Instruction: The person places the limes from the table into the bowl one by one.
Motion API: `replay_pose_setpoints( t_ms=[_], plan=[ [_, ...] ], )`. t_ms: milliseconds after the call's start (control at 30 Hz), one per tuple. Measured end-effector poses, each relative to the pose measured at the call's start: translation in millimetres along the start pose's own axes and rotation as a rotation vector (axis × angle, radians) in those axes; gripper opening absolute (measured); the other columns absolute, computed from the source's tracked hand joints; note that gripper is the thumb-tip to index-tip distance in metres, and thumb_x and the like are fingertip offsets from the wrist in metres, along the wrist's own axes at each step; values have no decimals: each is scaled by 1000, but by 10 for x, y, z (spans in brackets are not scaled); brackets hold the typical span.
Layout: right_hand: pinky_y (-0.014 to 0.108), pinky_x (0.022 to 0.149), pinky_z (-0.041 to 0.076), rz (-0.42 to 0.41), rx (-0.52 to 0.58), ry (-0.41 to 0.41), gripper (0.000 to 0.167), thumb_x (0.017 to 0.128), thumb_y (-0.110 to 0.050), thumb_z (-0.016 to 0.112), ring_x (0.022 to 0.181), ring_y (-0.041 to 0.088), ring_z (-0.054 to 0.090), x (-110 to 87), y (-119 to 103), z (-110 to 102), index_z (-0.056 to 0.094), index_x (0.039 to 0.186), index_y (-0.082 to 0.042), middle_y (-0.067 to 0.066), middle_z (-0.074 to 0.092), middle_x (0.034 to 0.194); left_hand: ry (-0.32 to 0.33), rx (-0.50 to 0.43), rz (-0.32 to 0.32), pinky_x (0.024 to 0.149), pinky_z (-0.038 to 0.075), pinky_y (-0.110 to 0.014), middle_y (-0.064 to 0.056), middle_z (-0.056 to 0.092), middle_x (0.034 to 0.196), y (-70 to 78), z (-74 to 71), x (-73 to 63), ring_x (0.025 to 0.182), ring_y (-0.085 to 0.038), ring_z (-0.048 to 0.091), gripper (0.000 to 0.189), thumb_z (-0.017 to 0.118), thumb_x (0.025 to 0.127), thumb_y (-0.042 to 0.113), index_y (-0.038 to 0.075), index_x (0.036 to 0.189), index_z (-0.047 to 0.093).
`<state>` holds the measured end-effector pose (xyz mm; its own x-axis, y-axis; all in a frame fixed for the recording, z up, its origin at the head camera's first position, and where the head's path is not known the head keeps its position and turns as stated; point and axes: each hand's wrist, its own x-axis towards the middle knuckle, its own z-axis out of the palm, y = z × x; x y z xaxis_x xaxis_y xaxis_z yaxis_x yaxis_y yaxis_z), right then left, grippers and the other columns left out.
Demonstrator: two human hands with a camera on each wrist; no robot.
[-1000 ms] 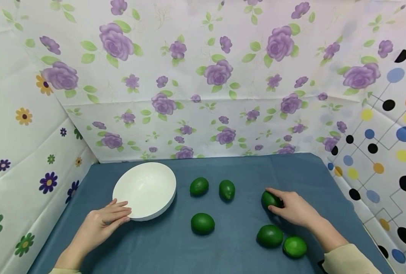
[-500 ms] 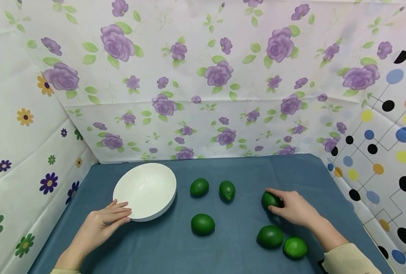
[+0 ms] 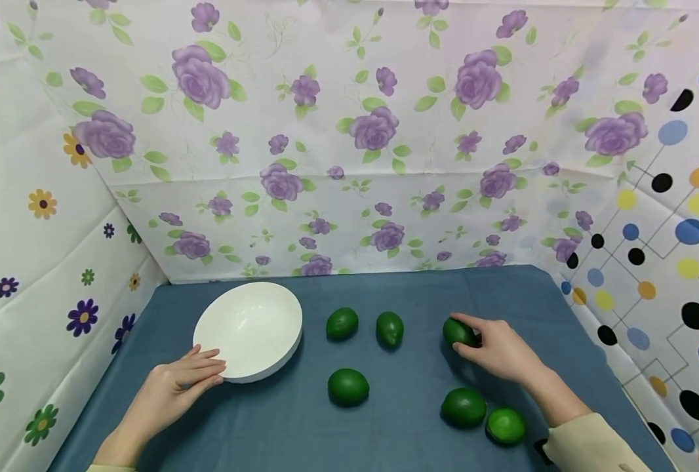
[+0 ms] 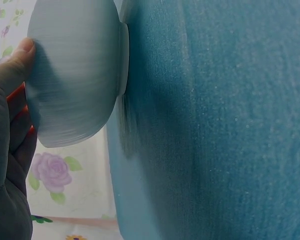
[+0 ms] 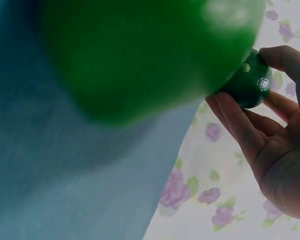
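On cloth [image 3: 402, 439]: five fruits [image 3: 347, 387]; left hand [image 3: 175, 381] pinching one bowl [image 3: 252, 331], right hand [image 3: 501, 347] gripping sixth [image 3: 456, 332].

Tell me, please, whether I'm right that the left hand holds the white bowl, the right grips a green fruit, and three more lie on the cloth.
Not three: the head view shows five more green fruits on the cloth. The left hand does hold the white bowl and the right hand a green fruit.

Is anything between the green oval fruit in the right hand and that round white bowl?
Yes, along the blue cloth: left of the glossy green oval fruit that the right hand pinches lie first one loose green fruit, then a second loose green fruit, before the round white bowl. Nothing visible stands above them.
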<state>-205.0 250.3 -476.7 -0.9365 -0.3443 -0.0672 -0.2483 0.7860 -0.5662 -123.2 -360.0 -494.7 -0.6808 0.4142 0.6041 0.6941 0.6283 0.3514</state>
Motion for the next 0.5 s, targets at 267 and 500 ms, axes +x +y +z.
replay_pose_setpoints(
  t_ms=[267, 500],
  plan=[
    [31, 45, 45, -38, 30, 15, 63, 103, -34, 75, 48, 16, 50, 86, -249, 24, 51, 161, -21, 0, 61, 61, -17, -6, -25, 121, 40, -24, -3, 81, 109, 3, -1, -1, 119, -15, 73, 40, 92, 72, -9, 8, 108, 87],
    [31, 47, 47, -98, 23, 46, 63, 103, -36, 75, 51, 15, 54, 188, -449, 82, 52, 160, -22, -3, 60, 60, -14, -7, -31, 121, 39, -23, -3, 81, 109, 5, -12, -4, 118, -16, 73, 40, 92, 72, -9, 7, 107, 87]
  ],
)
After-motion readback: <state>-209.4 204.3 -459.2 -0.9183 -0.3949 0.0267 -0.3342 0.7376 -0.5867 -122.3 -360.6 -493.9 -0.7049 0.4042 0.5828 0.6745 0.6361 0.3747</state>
